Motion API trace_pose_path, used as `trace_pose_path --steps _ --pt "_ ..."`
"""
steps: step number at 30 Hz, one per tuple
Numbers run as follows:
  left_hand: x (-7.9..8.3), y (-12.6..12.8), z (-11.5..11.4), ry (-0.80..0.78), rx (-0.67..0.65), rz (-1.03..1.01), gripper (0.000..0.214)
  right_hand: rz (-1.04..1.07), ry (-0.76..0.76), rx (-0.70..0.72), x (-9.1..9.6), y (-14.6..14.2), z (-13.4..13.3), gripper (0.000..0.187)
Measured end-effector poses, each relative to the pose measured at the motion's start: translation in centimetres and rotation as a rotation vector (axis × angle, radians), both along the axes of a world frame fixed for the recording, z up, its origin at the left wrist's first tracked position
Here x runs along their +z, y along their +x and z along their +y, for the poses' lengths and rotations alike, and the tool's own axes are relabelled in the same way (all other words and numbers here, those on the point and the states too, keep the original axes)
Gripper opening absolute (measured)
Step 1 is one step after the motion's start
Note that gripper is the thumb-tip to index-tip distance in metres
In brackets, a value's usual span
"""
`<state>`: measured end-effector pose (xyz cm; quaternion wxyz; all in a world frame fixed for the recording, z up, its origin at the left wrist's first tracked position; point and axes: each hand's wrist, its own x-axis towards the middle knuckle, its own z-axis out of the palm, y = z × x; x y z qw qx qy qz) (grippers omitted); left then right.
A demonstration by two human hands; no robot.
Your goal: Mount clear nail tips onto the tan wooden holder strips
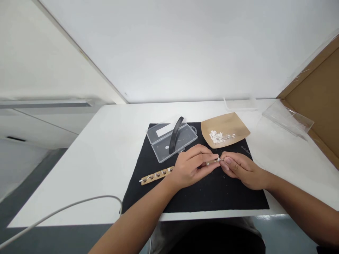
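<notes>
A narrow tan strip [149, 178] with a row of small metal clips and white pieces passes beneath my left hand [194, 165]. Its right end shows between that hand's thumb and fingers, which close around it. A tiny white piece [218, 159] sits at this end, between the fingertips of both hands. My right hand [242, 171] is closed in a pinch on a thin metallic bit beside the white piece; most of it is hidden by the fingers.
Under the hands lies a black mat [212, 197]. Behind them an open clear plastic case [159, 152] holds a curved black nail file [174, 137]. A brown paper tray [225, 123] contains several small white pieces [216, 137]. Clear acrylic parts [287, 120] stand right; a cable [79, 201] crosses front left.
</notes>
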<state>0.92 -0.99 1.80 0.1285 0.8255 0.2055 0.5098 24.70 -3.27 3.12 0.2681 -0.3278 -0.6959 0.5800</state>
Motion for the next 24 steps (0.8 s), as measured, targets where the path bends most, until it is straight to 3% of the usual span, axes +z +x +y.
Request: trace_pose_path --steps 5,8,12,16,21,24 --pt "0.3 0.0 -0.1 -0.001 -0.1 -0.002 0.025 0.05 -0.139 0.103 -0.1 0.3 0.2 0.047" --pt "0.1 -0.1 -0.1 -0.037 -0.128 -0.004 0.021 0.017 -0.116 0.111 0.1 0.3 0.3 0.048" --pt "0.0 0.0 -0.3 -0.105 -0.109 -0.008 0.016 -0.147 0.198 0.054 0.3 0.2 0.5 0.044" --pt "0.1 0.0 -0.7 -0.247 -0.088 -0.02 0.01 -0.241 0.54 0.01 -0.2 0.1 0.7 0.029" --pt "-0.1 0.3 -0.9 -0.428 -0.136 -0.05 0.005 -0.343 0.776 -0.022 -0.9 0.2 0.7 0.024" --pt "-0.2 0.3 -0.9 -0.464 -0.144 -0.061 0.007 -0.34 0.823 -0.055 -1.1 0.1 0.7 0.024"
